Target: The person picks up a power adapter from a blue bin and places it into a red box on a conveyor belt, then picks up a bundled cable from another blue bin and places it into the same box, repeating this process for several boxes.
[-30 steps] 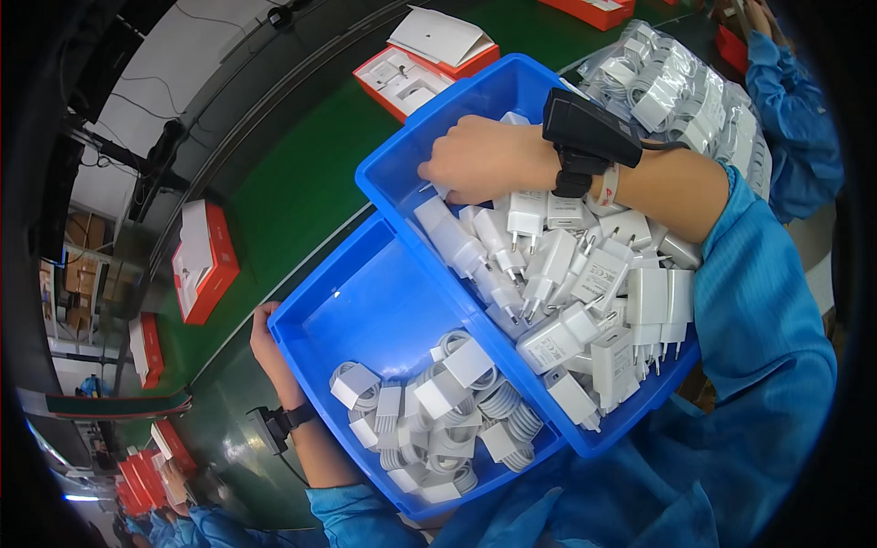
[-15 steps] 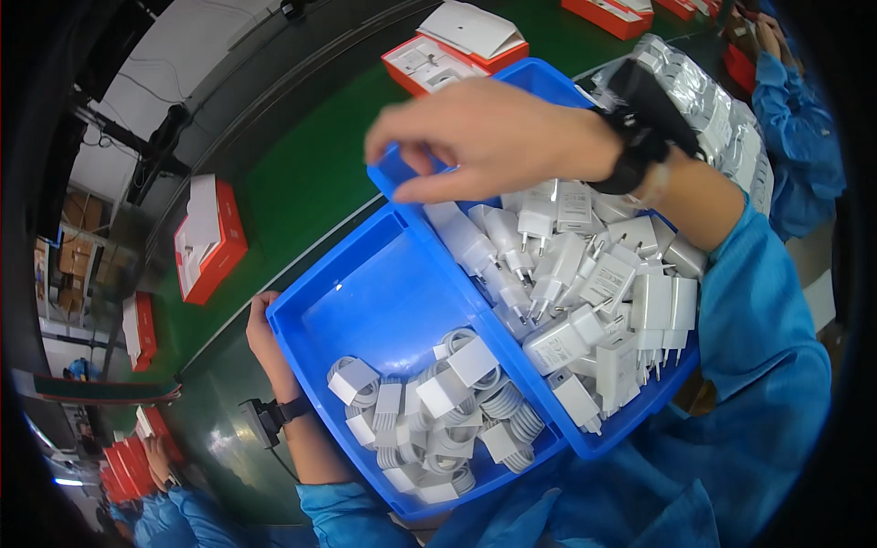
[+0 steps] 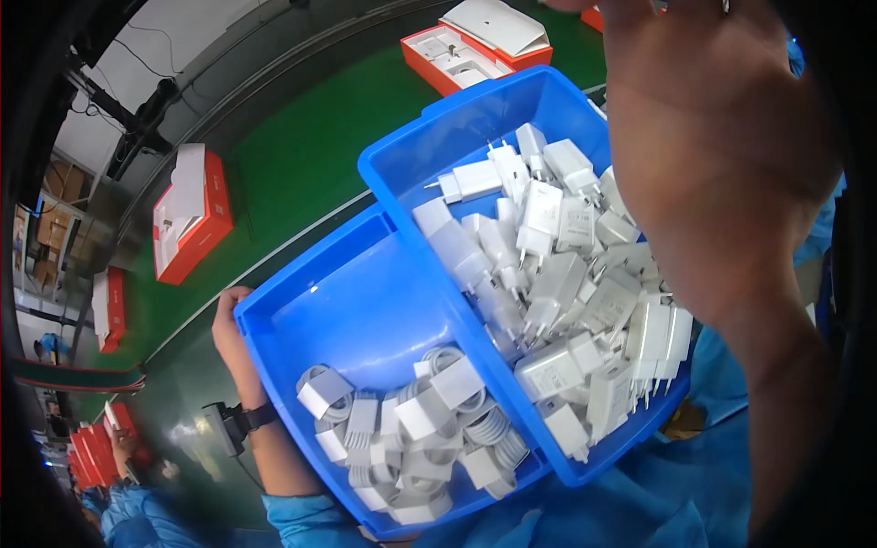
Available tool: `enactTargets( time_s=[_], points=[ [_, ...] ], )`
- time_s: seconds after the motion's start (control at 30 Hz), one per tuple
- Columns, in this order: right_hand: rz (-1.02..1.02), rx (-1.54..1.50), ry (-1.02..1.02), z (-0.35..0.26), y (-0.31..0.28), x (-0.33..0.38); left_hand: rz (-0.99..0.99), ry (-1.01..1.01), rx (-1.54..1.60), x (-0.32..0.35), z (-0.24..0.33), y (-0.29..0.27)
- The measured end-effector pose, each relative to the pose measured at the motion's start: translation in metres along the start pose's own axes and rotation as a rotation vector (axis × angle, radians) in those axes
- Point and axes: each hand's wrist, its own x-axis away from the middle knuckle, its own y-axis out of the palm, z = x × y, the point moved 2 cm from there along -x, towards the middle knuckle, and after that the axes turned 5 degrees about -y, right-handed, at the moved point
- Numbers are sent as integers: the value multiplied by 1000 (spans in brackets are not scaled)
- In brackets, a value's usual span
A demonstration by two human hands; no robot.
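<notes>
At your far left, dim shelving [image 3: 50,228] blurs into the dark lens rim. Below it, a co-worker's hand [image 3: 121,449] is near some red boxes [image 3: 91,454], too small to make out clearly. An open red-and-white box [image 3: 194,215] sits on the green belt [image 3: 301,137].

Your left hand [image 3: 228,318] is against the outer corner of the left blue bin [image 3: 356,297]; most of its fingers are hidden, so you cannot tell how tightly they close. A black device [image 3: 222,427] is strapped at that wrist. In the bin's near half lie coiled white cables [image 3: 425,411] in paper bands, the lower ones covered by those on top.

Just beside it, the right blue bin [image 3: 571,102] holds a jumble of white chargers [image 3: 539,219], many buried, their fine print unreadable. Beyond its far edge is an open orange-red box [image 3: 475,46].

Your right hand [image 3: 708,137] looms close to the camera, covering part of that bin; its fingers are cut off above, so whether they spread or grip anything cannot be told.
</notes>
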Motion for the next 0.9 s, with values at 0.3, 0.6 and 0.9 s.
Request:
enactTargets(
  time_s=[0.3,0.6,0.9],
  points=[
    [-101,36,106,34,16,7,8,-114,71,0,-16,9],
    [-226,1,113,53,63,7,3,-114,44,-9,-35,8],
    [-726,-169,-135,-10,131,9,36,-4,-56,-21,-58,-15]
  ],
)
